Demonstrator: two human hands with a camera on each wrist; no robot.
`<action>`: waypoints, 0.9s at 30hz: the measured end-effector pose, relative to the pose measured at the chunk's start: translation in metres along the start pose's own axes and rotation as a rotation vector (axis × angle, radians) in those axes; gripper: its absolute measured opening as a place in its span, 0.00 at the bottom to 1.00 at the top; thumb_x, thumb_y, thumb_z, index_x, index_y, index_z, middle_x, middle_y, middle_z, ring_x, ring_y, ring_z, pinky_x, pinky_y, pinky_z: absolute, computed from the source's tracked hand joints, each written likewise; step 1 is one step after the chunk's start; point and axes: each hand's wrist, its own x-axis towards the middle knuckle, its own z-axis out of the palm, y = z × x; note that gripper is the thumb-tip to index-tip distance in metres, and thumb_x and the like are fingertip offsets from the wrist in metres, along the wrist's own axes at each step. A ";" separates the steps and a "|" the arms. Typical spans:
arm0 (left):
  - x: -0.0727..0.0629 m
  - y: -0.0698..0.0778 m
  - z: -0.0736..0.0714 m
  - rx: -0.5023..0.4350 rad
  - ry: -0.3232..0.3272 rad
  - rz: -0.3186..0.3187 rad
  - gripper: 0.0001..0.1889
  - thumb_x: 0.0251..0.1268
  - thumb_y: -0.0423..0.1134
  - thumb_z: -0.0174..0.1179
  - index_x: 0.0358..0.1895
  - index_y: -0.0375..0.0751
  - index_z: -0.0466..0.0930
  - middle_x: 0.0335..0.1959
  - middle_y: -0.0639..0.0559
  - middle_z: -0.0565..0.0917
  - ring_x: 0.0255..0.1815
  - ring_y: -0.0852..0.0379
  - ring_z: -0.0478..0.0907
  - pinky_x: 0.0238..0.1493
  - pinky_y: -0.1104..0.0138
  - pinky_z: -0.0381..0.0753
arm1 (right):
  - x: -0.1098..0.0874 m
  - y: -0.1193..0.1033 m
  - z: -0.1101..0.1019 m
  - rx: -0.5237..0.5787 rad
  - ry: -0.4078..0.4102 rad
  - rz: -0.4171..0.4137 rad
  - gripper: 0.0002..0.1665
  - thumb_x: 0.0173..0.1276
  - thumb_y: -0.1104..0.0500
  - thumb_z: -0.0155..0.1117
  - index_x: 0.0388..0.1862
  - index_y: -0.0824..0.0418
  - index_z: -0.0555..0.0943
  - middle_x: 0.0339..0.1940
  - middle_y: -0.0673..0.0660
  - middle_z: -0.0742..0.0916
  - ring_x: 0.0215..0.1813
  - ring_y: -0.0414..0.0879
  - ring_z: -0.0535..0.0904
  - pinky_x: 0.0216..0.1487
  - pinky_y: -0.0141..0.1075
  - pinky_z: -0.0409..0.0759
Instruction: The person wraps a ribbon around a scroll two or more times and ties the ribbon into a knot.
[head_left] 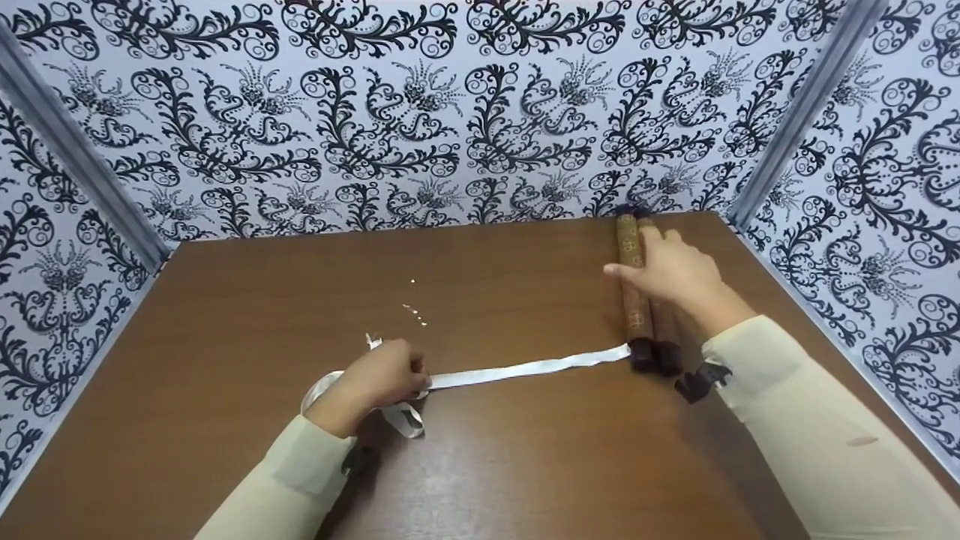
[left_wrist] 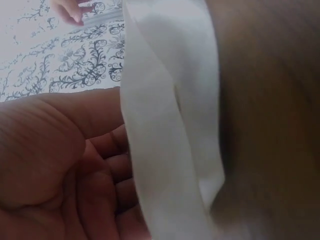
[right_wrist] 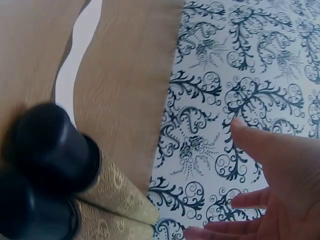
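Note:
A long white ribbon (head_left: 525, 369) lies across the brown table. My left hand (head_left: 379, 375) grips it near its looped left part, fingers curled. In the left wrist view the folded ribbon (left_wrist: 160, 115) passes in front of those fingers, hiding the fingertips. The ribbon's other end reaches two gold-patterned rods (head_left: 636, 311) with dark end caps (right_wrist: 47, 145), lying side by side at the right. Over the rods is my right hand (head_left: 675, 274), thumb spread away from loosely bent fingers. The right wrist view shows that hand (right_wrist: 285, 175) holding nothing, apart from the rods.
Small white scraps (head_left: 416, 313) are scattered on the tabletop (head_left: 510, 300) beyond my left hand. Black-and-white patterned panels (head_left: 480, 112) enclose the back and sides, with grey corner strips (head_left: 802, 105). A dark strap (head_left: 701, 381) sits at my right cuff.

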 end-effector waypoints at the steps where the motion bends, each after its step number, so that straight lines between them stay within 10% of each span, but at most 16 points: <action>1: 0.000 0.001 0.000 0.005 0.008 -0.003 0.12 0.62 0.32 0.65 0.21 0.44 0.78 0.18 0.60 0.73 0.23 0.61 0.69 0.30 0.67 0.68 | 0.003 0.000 -0.001 -0.002 0.002 0.000 0.79 0.56 0.09 0.47 0.84 0.67 0.48 0.74 0.81 0.65 0.66 0.79 0.71 0.58 0.72 0.74; 11: 0.003 0.007 0.002 0.028 0.017 -0.068 0.13 0.68 0.38 0.67 0.24 0.46 0.76 0.23 0.57 0.77 0.25 0.59 0.73 0.31 0.64 0.71 | 0.035 0.005 -0.010 0.014 -0.027 0.071 0.86 0.48 0.04 0.43 0.85 0.65 0.39 0.78 0.85 0.53 0.72 0.84 0.60 0.63 0.76 0.67; 27: 0.004 0.005 0.010 0.036 0.059 -0.033 0.14 0.65 0.37 0.69 0.23 0.46 0.76 0.22 0.57 0.75 0.25 0.58 0.71 0.30 0.63 0.71 | 0.050 0.031 0.035 0.073 -0.111 0.173 0.76 0.62 0.16 0.53 0.80 0.76 0.46 0.69 0.88 0.64 0.68 0.81 0.65 0.66 0.71 0.68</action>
